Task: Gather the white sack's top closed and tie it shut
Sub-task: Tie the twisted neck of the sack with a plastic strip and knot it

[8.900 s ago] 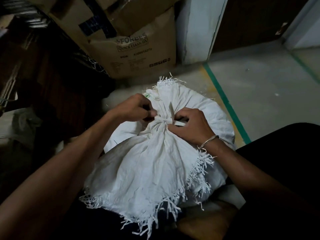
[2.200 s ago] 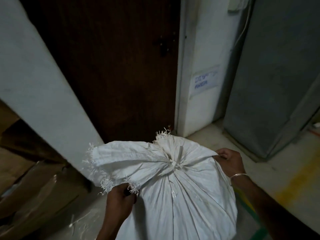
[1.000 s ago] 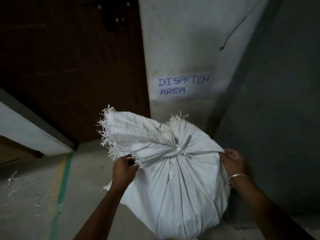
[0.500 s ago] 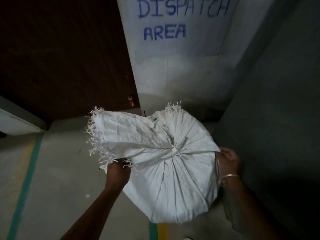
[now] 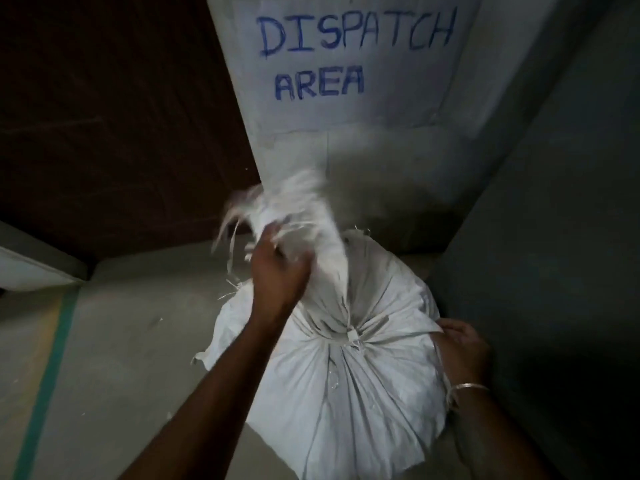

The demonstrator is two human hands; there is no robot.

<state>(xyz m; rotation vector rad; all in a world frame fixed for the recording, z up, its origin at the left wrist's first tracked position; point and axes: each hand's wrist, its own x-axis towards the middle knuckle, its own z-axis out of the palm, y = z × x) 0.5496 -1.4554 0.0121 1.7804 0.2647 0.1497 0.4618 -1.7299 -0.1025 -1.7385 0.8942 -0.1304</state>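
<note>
The white woven sack [image 5: 360, 386] sits low against a corner, its top gathered and bound by a white tie [image 5: 352, 336] at the neck. Above the tie the frayed loose top [image 5: 294, 209] stands up, blurred with motion. My left hand [image 5: 277, 271] is closed on that loose top, just left of the neck. My right hand [image 5: 462, 351], with a metal bangle on the wrist, grips the sack's right side beside the grey wall.
A white pillar carries a paper sign [image 5: 346, 53] reading "DISPATCH AREA". A dark wooden door [image 5: 110, 116] is to the left, a grey wall [image 5: 561, 202] to the right. The concrete floor has a green line [image 5: 52, 368] at left.
The sack has come down closer to the corner under the sign. My left hand has swung the loose frayed top from the left side up over the tied neck.
</note>
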